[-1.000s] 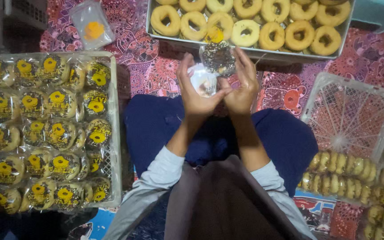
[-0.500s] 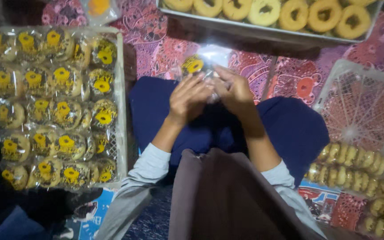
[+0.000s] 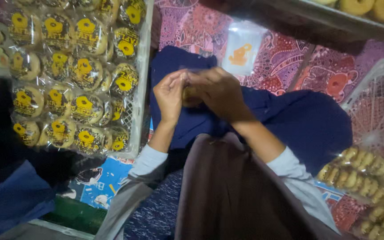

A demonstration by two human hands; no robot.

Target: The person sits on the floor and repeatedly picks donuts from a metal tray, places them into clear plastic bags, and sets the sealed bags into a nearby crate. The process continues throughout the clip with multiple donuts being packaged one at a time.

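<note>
My left hand [image 3: 170, 94] and my right hand [image 3: 218, 91] meet above my lap, fingers closed around a small round pastry in a clear plastic wrapper [image 3: 191, 94]. The pastry is mostly hidden between my fingers; only a brown patch shows. Both hands hover over my dark blue skirt [image 3: 290, 120]. A flat clear bag with a yellow label [image 3: 242, 52] lies on the patterned cloth just beyond my hands.
A white crate [image 3: 142, 89] of several wrapped pastries with yellow labels sits at my left. A metal tray [image 3: 334, 24] of ring pastries lies at the top right. An empty white mesh crate [image 3: 378, 111] and bagged small pastries [image 3: 370, 173] are at my right.
My hands have come down from in front of the tray towards my lap with the wrapped pastry. The view has swung left and downward; the tray now sits at the top edge.
</note>
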